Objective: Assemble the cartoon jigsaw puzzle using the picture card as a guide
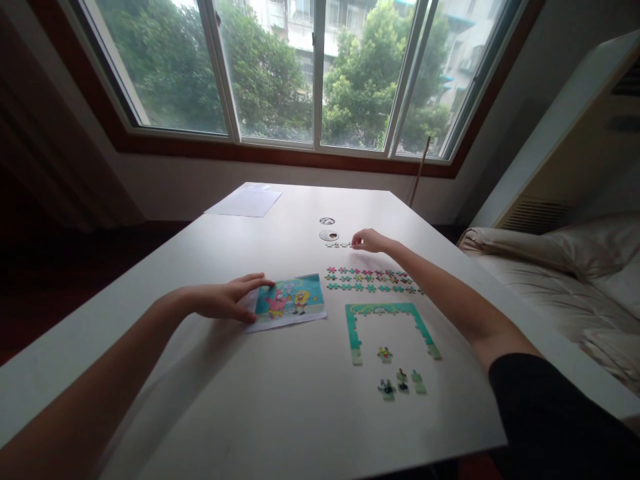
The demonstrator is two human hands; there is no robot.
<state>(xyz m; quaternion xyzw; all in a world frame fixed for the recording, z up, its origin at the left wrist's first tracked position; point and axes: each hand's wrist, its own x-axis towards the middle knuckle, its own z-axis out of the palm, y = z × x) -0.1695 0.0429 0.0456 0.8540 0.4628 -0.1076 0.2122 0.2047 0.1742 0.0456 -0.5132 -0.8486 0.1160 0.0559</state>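
My left hand [227, 298] rests on the left edge of a cartoon reference picture [290, 300] lying flat on the white table [280, 400], fingers curled over its border. My right hand [367, 240] reaches far across the table, fingers pinched at a short row of small puzzle pieces [339, 245]. A partly built puzzle frame [387, 327], teal and green, lies to the right of the picture. Two rows of loose pieces [373, 280] lie beyond the frame. A few joined pieces [400, 383] sit below it.
Two small round discs [329, 229] lie past the far pieces. A sheet of paper [245, 201] lies at the table's far left. A sofa with cushions [565, 267] stands to the right. Large windows [300, 73] face the table.
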